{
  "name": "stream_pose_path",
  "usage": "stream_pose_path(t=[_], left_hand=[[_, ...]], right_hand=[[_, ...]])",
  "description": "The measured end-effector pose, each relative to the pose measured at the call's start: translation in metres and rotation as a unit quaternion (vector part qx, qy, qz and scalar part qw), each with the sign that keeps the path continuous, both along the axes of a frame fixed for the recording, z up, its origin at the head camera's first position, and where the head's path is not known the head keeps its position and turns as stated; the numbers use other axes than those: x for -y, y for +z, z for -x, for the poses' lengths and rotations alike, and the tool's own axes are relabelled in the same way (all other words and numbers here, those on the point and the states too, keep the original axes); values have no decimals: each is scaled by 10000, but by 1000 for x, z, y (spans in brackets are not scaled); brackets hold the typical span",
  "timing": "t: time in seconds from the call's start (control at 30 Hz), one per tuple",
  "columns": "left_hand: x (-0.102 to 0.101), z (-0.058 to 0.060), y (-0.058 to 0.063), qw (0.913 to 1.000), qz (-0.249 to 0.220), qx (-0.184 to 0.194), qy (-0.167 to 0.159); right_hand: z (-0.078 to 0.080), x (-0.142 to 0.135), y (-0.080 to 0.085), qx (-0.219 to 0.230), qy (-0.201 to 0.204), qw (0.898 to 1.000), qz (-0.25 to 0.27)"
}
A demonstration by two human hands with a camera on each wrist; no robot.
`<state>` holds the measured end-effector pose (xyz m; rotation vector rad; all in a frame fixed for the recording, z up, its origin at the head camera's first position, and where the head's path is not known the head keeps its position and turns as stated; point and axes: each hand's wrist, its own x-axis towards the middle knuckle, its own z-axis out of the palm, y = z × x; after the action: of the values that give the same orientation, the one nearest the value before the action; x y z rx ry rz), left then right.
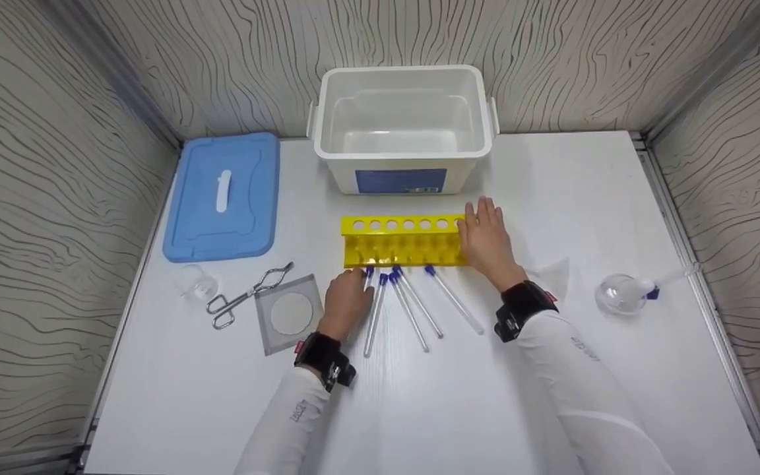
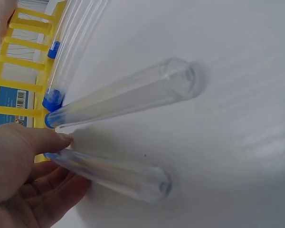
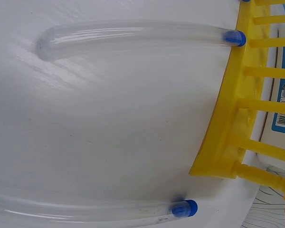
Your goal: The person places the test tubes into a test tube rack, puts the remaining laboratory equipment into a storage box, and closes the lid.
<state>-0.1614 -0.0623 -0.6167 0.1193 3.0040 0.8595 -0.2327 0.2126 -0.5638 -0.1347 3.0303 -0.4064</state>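
Observation:
A yellow test tube rack point(image 1: 386, 251) stands mid-table. My right hand point(image 1: 489, 244) rests on its right end, fingers extended. Several clear test tubes with blue caps lie fanned out before the rack, one test tube point(image 1: 456, 300) farthest right of the fan. The left hand point(image 1: 346, 300) is at the leftmost test tube point(image 2: 118, 175), with thumb and fingers around it near the cap. Beside that lies another test tube point(image 2: 128, 95). In the right wrist view, a test tube point(image 3: 99, 213) lies past the rack's end; only a fingertip-sized part of the right hand shows there.
Behind the rack stands a white bin point(image 1: 403, 146), with its blue lid point(image 1: 221, 231) lying at the left. Crucible tongs point(image 1: 241, 300), a wire gauze point(image 1: 291, 313) and a small clear glass item point(image 1: 203, 285) lie left. A clear funnel point(image 1: 557, 277) and a round glass vessel point(image 1: 619, 294) are right.

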Motion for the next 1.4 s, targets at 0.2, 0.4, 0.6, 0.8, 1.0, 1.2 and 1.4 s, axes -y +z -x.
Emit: stream_pose_path(t=[0.2, 0.4, 0.6, 0.8, 1.0, 1.2, 1.4], left_hand=[[1, 3, 0, 9996, -240, 101, 48], [6, 2, 4, 9981, -416, 395, 203], [12, 2, 18, 9985, -463, 212, 217], [15, 6, 33, 9986, -509, -56, 141], [15, 9, 49, 9963, -811, -55, 267], [14, 14, 67, 9922, -1160, -88, 445], [15, 21, 84, 9856, -1561, -233, 611]], right_hand=[[0, -1, 1, -180, 129, 9998, -22], [0, -1, 1, -9, 84, 9999, -103], [1, 0, 1, -55, 129, 9998, -132], [-1, 0, 2, -94, 84, 9999, -65], [-2, 0, 2, -74, 44, 9999, -55], [-2, 0, -1, -330, 124, 9994, 9], [-1, 0, -2, -378, 126, 9992, 56]])
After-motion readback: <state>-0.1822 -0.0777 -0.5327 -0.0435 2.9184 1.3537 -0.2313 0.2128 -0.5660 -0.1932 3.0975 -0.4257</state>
